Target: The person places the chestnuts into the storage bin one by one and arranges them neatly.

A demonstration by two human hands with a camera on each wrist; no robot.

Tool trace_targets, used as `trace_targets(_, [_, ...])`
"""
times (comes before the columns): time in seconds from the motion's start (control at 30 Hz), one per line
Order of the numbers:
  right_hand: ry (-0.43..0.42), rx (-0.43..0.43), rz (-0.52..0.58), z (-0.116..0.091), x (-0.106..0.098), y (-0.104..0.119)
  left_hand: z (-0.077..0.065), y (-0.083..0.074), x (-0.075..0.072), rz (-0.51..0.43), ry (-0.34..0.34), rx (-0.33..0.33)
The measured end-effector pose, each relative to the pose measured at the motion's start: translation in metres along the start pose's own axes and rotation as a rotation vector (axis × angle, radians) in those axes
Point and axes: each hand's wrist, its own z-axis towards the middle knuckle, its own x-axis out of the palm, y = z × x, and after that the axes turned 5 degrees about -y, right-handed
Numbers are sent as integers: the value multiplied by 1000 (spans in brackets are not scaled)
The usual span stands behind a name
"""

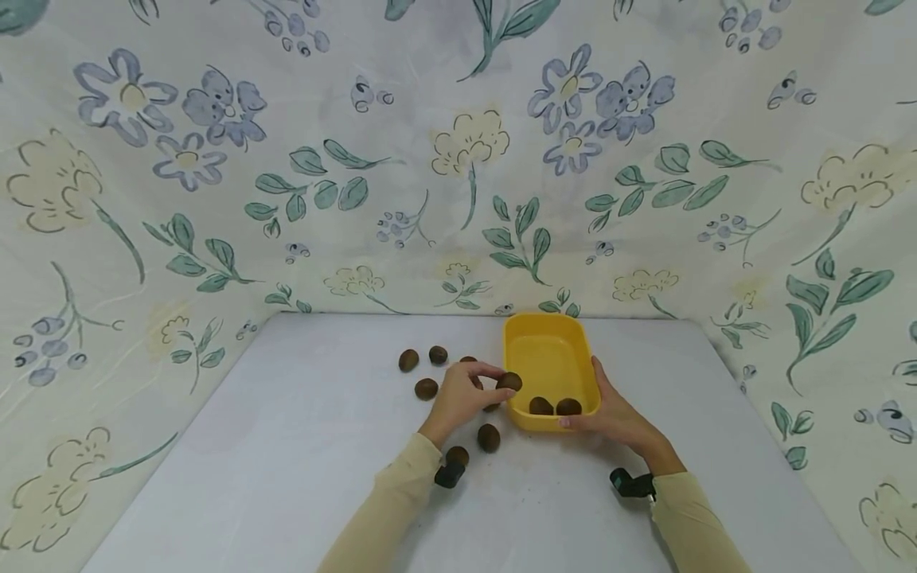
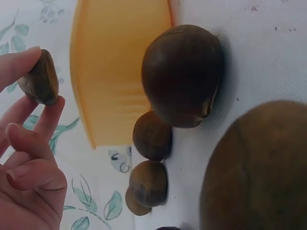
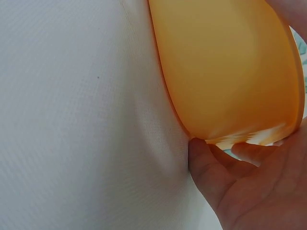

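Observation:
Between thumb and fingers, my left hand (image 1: 456, 400) pinches a brown chestnut (image 1: 509, 382) at the left rim of a yellow plastic bin (image 1: 550, 358). In the left wrist view this chestnut (image 2: 41, 79) is held edge-on by the fingertips. My right hand (image 1: 618, 415) grips the bin at its near right corner, thumb at the near wall and fingers along the right side. Two chestnuts (image 1: 540, 406) lie inside the bin against its near wall. The right wrist view shows fingertips (image 3: 204, 155) right at the yellow wall (image 3: 225, 72).
Several loose chestnuts (image 1: 426, 389) lie on the white table (image 1: 286, 446) left of the bin, some partly hidden behind the left hand. One chestnut (image 1: 489, 438) lies nearer, and another (image 1: 457, 456) is beside the left wrist. A floral cloth (image 1: 401, 199) hangs behind the table.

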Motion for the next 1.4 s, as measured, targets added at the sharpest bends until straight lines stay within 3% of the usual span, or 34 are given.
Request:
trace_targets(0.67, [-1, -13, 14, -1, 1, -1, 3, -13, 21, 257, 74, -20])
trace_targets(0.9, [0, -20, 17, 0, 0, -2, 8, -24, 25, 500, 119, 107])
trace_targets(0.97, [-1, -14, 19, 0, -2, -3, 11, -29, 27, 544, 137, 118])
trace_targets(1.17, [1, 23, 6, -1, -2, -1, 18, -33, 35, 586, 177, 55])
trace_targets(1.4, [-3, 30, -5, 1, -1, -1, 23, -31, 40, 640, 195, 86])
